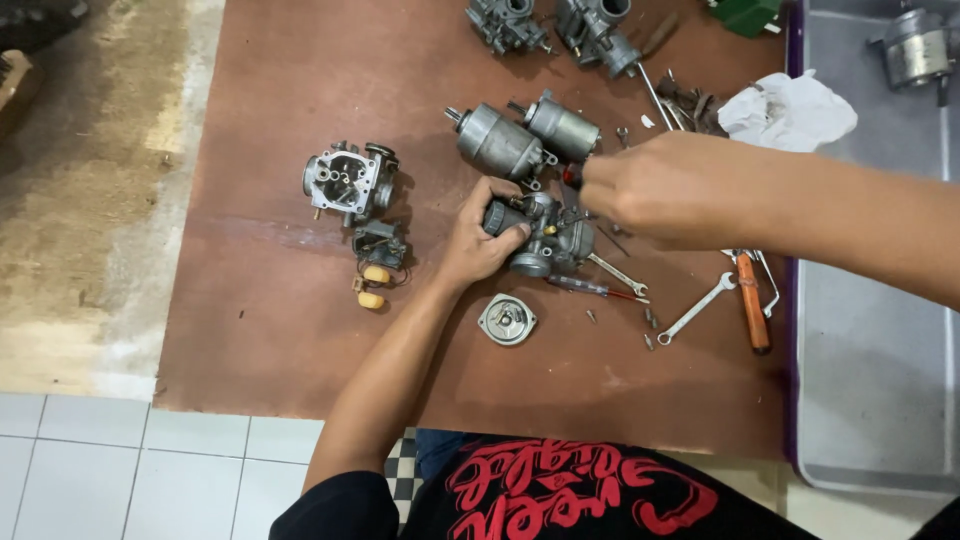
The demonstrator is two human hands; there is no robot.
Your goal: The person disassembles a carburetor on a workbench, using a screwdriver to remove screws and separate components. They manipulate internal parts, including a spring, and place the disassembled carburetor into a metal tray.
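My left hand (478,240) grips a grey metal carburetor (545,238) that rests on a brown board (280,330). Above the carburetor, my right hand (650,190) has its fingers pinched around a small tool with a red tip (571,177). Just behind the hands lie two grey cylindrical motors (500,145) (563,127). A round metal cover (507,320) sits on the board in front of the carburetor.
An opened carburetor body (348,180) and a float part with yellow floats (375,275) lie at the left. Wrenches (697,310), an orange-handled tool (753,305) and screws lie at the right, beside a grey tray (870,380). More carburetors (505,25) and a white rag (785,110) lie behind.
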